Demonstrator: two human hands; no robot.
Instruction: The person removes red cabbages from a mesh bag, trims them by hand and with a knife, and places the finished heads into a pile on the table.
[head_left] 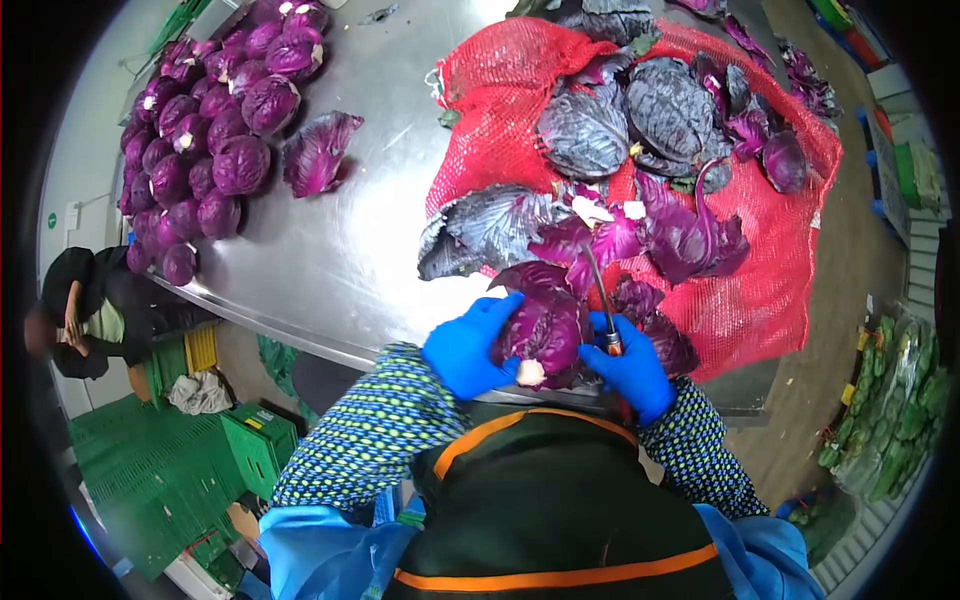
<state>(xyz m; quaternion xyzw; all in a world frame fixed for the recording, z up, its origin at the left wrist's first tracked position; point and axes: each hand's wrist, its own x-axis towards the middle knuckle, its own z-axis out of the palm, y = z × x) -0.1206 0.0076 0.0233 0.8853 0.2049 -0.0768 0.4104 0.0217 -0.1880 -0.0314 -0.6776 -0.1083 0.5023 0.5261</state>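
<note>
A purple cabbage [545, 325] with a pale cut stem sits at the table's near edge. My left hand [472, 345], in a blue glove, grips its left side. On the other side my right hand [632, 368], gloved alike, is closed around the handle of a knife [601, 290], whose curved blade points away from me, and its fingers touch the cabbage. Loose purple leaves [690, 230] and a dark outer leaf [485, 230] lie just beyond. Two dark-leaved cabbages [583, 133] rest on a red mesh sack [770, 270].
A large pile of purple cabbages [240, 165] covers the left of the metal table [385, 200], with a single leaf [318, 153] beside it. Another person [100, 300] is at the far left, near green crates [258, 445]. Bagged green vegetables [895, 400] stand at the right.
</note>
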